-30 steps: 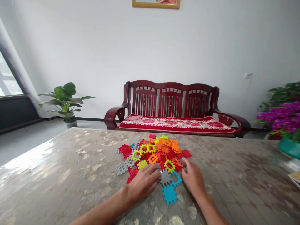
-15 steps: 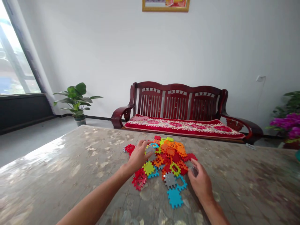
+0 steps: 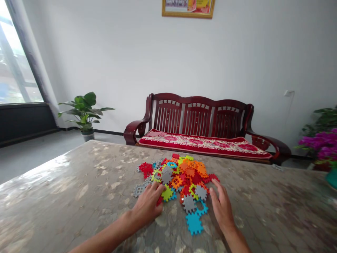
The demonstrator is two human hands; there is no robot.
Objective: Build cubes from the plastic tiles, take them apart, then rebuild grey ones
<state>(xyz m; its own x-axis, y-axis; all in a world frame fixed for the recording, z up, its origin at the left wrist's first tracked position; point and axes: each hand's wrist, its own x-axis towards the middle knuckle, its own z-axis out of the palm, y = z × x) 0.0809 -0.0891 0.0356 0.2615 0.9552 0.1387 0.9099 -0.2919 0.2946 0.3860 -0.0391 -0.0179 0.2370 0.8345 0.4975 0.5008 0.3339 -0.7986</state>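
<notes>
A loose pile of flat plastic interlocking tiles with toothed edges lies between my hands. My left hand is at the pile's near left, fingers curled down and thumb below, around a red tile mostly hidden beneath it. Its fingertips meet a lime green tile. My right hand is held to the right of the pile, fingers apart and nothing in it. Close to its thumb, a grey tile overlaps a lime green frame tile. Another grey tile and a blue tile lie nearer to me.
Orange tiles are heaped at the back of the pile, red ones at its left. A patterned cover lies over the table. Beyond stands a wooden bench, with a potted plant to the left and purple flowers at right.
My left hand has come back toward me from the grey tile to the red one. My right hand has let go of a grey tile, now on the pile's right side.
</notes>
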